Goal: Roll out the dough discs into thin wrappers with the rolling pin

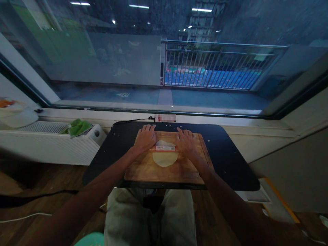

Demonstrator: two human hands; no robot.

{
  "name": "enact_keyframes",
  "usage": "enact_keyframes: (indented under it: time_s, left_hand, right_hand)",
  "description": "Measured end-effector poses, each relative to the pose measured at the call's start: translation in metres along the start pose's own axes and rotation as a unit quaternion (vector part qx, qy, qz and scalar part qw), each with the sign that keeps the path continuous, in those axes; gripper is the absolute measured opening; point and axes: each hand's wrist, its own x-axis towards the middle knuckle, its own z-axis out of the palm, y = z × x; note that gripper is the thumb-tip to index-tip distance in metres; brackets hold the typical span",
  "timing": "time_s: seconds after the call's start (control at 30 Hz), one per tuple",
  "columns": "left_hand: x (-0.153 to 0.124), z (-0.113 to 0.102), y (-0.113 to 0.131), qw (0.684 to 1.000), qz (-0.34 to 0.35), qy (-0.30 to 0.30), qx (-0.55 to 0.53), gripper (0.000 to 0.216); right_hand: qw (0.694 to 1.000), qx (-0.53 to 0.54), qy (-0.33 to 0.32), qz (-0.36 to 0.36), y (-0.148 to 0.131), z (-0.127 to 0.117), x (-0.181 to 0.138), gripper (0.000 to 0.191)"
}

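A flat round sheet of pale dough (165, 160) lies on the wooden board (143, 175). Across it runs what looks like a wooden rolling pin (165, 148) with a white, red-edged label; its ends are hidden under my hands. My left hand (145, 139) rests palm down over its left end, fingers stretched toward the board's far edge. Over the right end lies my right hand (186, 140), also palm down, with the thumb held apart and the fingers reaching forward. Dough shows on both the far and near sides of the pin.
The board sits on a black table (230, 164) with small crumbs on it. Beyond stands a large window above a sill. A white radiator (64, 145) on the left carries a green cloth (79, 127) and a white bag (17, 115). Below is a teal basin (90, 240).
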Motion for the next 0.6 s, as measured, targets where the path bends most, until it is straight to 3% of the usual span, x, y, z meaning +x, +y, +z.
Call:
enact_keyframes:
  time_s: [0.23, 0.4, 0.6]
  left_hand:
    - [0.0, 0.004, 0.0, 1.0, -0.007, -0.004, 0.004, 0.051]
    - [-0.011, 0.006, 0.005, 0.996, -0.083, -0.028, 0.007, 0.046]
    - [-0.024, 0.005, 0.008, 0.995, -0.085, -0.051, 0.012, 0.038]
  right_hand:
    - [1.0, 0.011, -0.017, -0.004, 0.004, 0.011, 0.006, 0.057]
    - [0.999, -0.009, -0.046, -0.005, 0.002, 0.005, -0.005, 0.061]
    - [0.998, -0.031, -0.06, -0.01, -0.003, -0.009, -0.022, 0.061]
